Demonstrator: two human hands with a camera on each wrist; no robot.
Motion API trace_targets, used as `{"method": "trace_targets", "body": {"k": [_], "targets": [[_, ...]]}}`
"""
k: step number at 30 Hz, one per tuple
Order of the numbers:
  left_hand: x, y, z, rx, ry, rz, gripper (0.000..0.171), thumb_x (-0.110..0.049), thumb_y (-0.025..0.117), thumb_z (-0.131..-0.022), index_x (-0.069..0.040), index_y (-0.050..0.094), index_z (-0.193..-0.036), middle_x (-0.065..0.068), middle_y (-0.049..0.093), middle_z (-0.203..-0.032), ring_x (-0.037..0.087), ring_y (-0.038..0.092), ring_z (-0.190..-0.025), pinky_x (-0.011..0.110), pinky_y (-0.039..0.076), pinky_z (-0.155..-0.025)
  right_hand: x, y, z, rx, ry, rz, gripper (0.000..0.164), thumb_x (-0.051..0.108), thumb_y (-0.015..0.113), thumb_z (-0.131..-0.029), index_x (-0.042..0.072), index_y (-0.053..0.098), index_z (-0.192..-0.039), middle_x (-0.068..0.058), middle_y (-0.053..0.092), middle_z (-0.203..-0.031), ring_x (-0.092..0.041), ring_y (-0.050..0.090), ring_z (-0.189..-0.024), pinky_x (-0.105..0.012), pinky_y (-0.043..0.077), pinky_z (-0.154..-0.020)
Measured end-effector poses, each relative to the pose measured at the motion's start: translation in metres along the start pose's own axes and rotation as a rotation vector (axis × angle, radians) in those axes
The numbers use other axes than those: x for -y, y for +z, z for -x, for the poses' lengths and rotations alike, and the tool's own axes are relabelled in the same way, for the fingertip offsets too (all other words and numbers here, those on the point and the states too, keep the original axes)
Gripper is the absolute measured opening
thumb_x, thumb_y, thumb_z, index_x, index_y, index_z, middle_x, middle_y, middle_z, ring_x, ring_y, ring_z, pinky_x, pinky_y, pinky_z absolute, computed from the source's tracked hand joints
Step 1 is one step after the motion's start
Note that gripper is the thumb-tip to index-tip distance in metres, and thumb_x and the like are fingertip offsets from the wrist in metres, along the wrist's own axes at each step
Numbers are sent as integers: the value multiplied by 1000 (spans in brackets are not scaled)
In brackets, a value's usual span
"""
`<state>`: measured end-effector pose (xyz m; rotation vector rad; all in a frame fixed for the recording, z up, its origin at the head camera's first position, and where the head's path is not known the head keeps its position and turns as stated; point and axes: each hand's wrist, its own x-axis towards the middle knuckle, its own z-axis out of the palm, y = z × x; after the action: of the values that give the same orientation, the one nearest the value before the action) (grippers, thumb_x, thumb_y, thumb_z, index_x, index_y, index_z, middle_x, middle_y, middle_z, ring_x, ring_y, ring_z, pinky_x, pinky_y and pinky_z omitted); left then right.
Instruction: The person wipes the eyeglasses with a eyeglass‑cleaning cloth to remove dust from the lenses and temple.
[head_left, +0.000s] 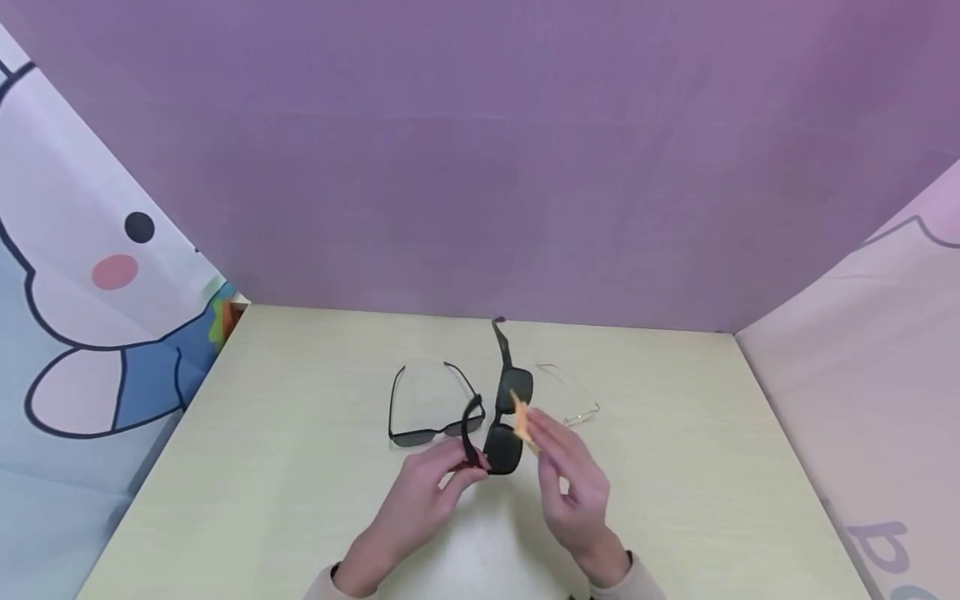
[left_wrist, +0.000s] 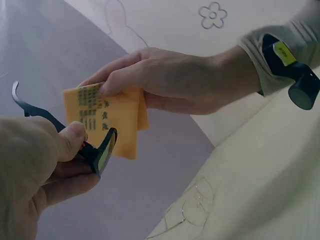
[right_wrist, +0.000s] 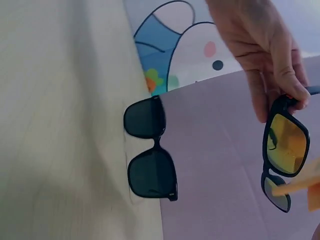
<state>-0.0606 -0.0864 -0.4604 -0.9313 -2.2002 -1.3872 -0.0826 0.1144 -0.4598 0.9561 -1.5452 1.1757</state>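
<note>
The print (left_wrist: 89, 111) on the orange cloth (left_wrist: 125, 117) is too blurred to read.

The pale table (head_left: 300, 433) bears two pairs — dark sunglasses (head_left: 414, 438), thin-framed glasses (head_left: 581, 417).

No words are legible: the orange cloth (left_wrist: 119, 117) bears rows of blurred dark print, the yellow label (left_wrist: 284, 53) tiny marks; the pale sheet (head_left: 847, 400) at right shows a lilac letter-like shape (head_left: 879, 546).
</note>
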Motion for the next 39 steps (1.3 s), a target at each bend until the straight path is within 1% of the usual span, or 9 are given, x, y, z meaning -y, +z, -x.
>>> {"method": "trace_targets", "body": {"k": [4,7,12,15,20,26,29,36,39], "targets": [[2,-2,-1,-2,158,-139,15,-5,78,-87,-10,72,-100,0,74,-97,12,71,-89,18,58,-82,0,1,4,209,-131,152,26,-3,50,-100,-15,72,-104,-27,73,-113,-37,71,-109,-35,54,-106],[2,-5,-2,-3,245,-254,5,-12,71,-97,-9,73,-100,0,74,-99,12,71,-90,20,59,-83,1,2,10,330,-175,249,29,1,48,-102,-9,75,-105,-22,75,-110,-38,72,-102,-36,56,-104],[2,-10,0,-33,358,-432,37,-19,44,-112,-9,76,-96,-2,74,-100,12,71,-92,25,60,-87,5,8,18,403,-174,360,30,5,49,-103,-8,74,-113,-21,75,-116,-36,72,-107,-37,56,-102],[3,-12,1,-73,401,-435,35,-16,46,-111,-7,78,-98,0,75,-100,13,71,-89,24,60,-85,10,13,22,405,-149,331,31,3,47,-101,-8,74,-114,-22,73,-118,-37,72,-108,-37,56,-102],[3,-10,1,-118,442,-387,29,-13,52,-109,-5,78,-101,2,75,-100,14,70,-85,22,60,-80,15,13,25,404,-102,257,35,2,44,-100,-8,74,-115,-23,72,-121,-37,71,-109,-34,55,-105],[3,-6,4,-93,457,-403,36,-6,43,-110,-5,78,-99,2,76,-101,15,71,-88,21,60,-80,14,11,24,385,-107,318,31,10,50,-106,-8,73,-117,-22,72,-121,-37,69,-111,-39,53,-106],[3,-5,5,-88,448,-418,38,-6,42,-111,-5,78,-100,2,77,-102,15,72,-90,21,60,-80,15,11,24,403,-64,321,32,13,50,-108,-7,71,-122,-22,70,-127,-37,67,-116,-40,50,-111],[6,-3,8,-152,435,-447,37,-5,43,-110,-6,79,-100,4,77,-104,17,72,-92,24,60,-76,16,4,23,473,84,53,30,7,52,-105,-8,68,-127,-21,66,-133,-35,62,-123,-33,42,-118],[7,0,10,-158,449,-438,36,-6,45,-110,-6,79,-100,5,77,-104,17,73,-92,24,61,-76,12,1,20,479,84,27,28,9,57,-106,-7,69,-125,-19,67,-130,-33,63,-120,-32,46,-114]]}}
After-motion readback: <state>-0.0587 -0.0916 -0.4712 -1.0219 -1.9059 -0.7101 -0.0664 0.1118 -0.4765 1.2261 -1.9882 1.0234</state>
